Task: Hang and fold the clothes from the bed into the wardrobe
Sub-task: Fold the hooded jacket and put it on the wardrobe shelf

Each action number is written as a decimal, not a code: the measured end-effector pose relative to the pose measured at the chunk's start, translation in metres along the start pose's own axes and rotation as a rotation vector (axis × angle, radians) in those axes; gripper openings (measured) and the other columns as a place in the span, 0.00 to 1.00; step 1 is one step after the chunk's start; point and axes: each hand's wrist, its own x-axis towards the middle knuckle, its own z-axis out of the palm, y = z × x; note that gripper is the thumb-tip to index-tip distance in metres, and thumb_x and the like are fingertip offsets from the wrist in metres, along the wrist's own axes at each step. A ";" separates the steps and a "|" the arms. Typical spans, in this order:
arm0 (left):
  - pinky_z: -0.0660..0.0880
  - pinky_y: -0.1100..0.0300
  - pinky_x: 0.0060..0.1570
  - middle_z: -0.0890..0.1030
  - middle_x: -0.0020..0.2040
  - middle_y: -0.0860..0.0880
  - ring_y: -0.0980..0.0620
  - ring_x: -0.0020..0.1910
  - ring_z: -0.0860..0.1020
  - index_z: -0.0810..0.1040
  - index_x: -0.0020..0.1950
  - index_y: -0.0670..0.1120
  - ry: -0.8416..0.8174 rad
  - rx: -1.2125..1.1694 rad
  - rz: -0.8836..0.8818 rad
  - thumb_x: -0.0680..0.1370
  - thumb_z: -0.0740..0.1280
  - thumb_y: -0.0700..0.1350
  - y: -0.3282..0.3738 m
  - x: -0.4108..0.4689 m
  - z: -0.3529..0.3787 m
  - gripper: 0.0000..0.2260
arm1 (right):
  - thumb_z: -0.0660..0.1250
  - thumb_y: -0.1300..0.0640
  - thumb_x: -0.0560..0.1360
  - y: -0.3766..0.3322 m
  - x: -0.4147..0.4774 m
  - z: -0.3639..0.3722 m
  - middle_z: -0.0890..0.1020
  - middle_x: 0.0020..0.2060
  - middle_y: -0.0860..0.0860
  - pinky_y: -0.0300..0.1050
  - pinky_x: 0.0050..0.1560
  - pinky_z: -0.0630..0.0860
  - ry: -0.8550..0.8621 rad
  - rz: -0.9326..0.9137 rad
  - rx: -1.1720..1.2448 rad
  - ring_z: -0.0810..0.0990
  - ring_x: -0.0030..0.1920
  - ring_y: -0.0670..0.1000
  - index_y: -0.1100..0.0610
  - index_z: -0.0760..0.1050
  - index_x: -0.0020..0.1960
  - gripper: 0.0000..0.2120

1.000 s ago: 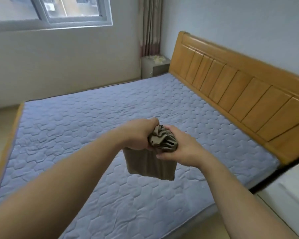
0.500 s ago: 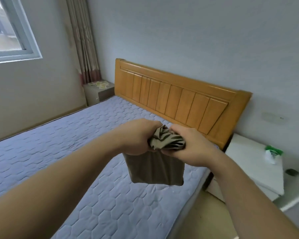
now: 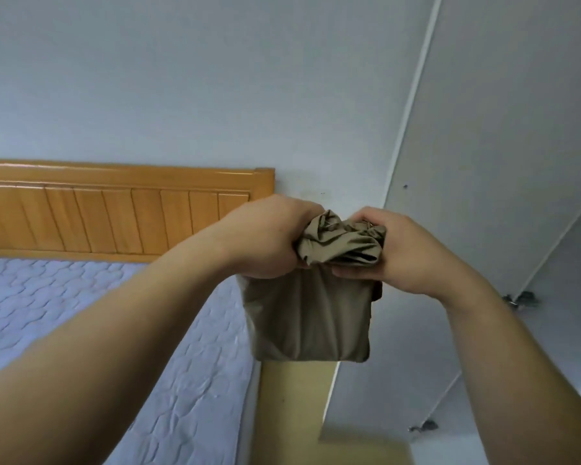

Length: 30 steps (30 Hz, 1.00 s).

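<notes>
Held in mid-air between both fists: a folded olive-brown garment (image 3: 309, 317), bunched at the top and hanging straight down below the grip. Long axis near vertical, folded bottom edge lowest and roughly level.

Gathered top clenched from the left by the left hand (image 3: 269, 239), back of the hand facing up, fingers curled out of sight into the cloth. Gripped from the right by the right hand (image 3: 406, 253), thumb under the crumpled bundle, fingers wrapped over it (tips mostly buried in folds). Both forearms stretched forward, converging on the grip, wrists about level.

Directly below the hanging cloth, a strip of yellowish floor (image 3: 296, 397). Below and left of the grip, the blue quilted mattress (image 3: 81, 313); beyond that, the wooden headboard (image 3: 114, 216). Right of the grip, a white wardrobe door (image 3: 483, 162). Behind everything, a pale wall (image 3: 182, 78).
</notes>
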 end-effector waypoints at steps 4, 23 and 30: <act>0.69 0.56 0.39 0.76 0.42 0.57 0.52 0.44 0.73 0.71 0.47 0.56 0.054 -0.004 0.212 0.75 0.68 0.47 0.049 0.069 -0.004 0.07 | 0.83 0.59 0.66 0.044 -0.036 -0.064 0.83 0.56 0.42 0.42 0.57 0.79 0.034 0.074 0.137 0.81 0.59 0.45 0.49 0.74 0.65 0.31; 0.67 0.64 0.40 0.76 0.42 0.64 0.55 0.46 0.75 0.73 0.45 0.61 0.280 -0.221 0.859 0.71 0.79 0.45 0.290 0.284 -0.109 0.17 | 0.78 0.47 0.71 0.048 -0.148 -0.291 0.81 0.62 0.40 0.51 0.67 0.75 0.579 0.385 -0.320 0.79 0.61 0.45 0.44 0.76 0.69 0.28; 0.70 0.73 0.42 0.79 0.44 0.59 0.63 0.42 0.76 0.78 0.53 0.51 0.376 -0.352 1.090 0.74 0.77 0.44 0.373 0.297 -0.143 0.11 | 0.79 0.54 0.70 0.007 -0.201 -0.335 0.84 0.56 0.41 0.52 0.66 0.76 0.902 0.432 -0.306 0.82 0.58 0.46 0.48 0.80 0.64 0.22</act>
